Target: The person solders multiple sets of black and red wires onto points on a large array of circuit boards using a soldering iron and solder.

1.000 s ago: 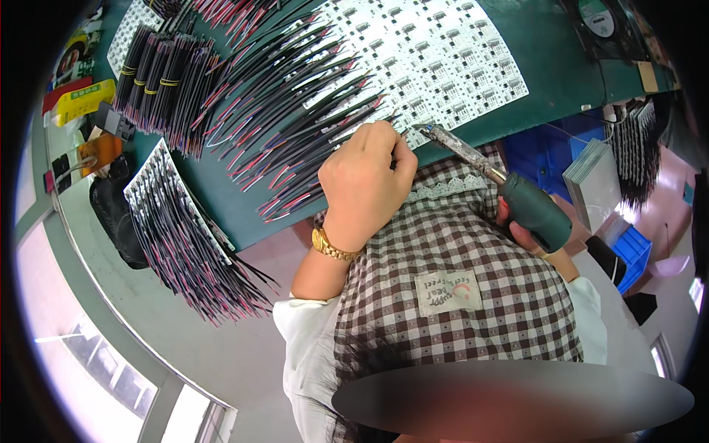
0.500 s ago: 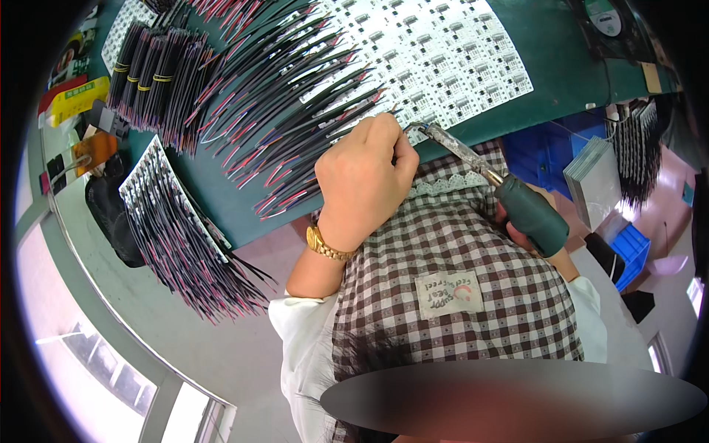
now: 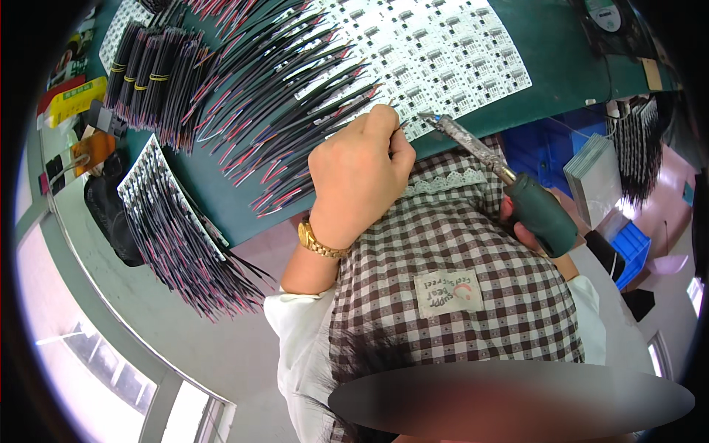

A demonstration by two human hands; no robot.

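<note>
Soldering iron (image 3: 535,207) drew away from left fingers (image 3: 382,122); their grip hidden.

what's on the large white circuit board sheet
Small black components, and thin black wires with some red ends across its left part. Anything beneath wires or left hand is hidden.

Your green table (image 3: 561,81) holds a white sheet of circuit boards (image 3: 450,59) in the middle; black wires with red ends (image 3: 273,122) fan across its left side. Farther left lie banded wire bundles (image 3: 151,81); near left, a wired sheet (image 3: 171,193) spills past the edge.
</note>
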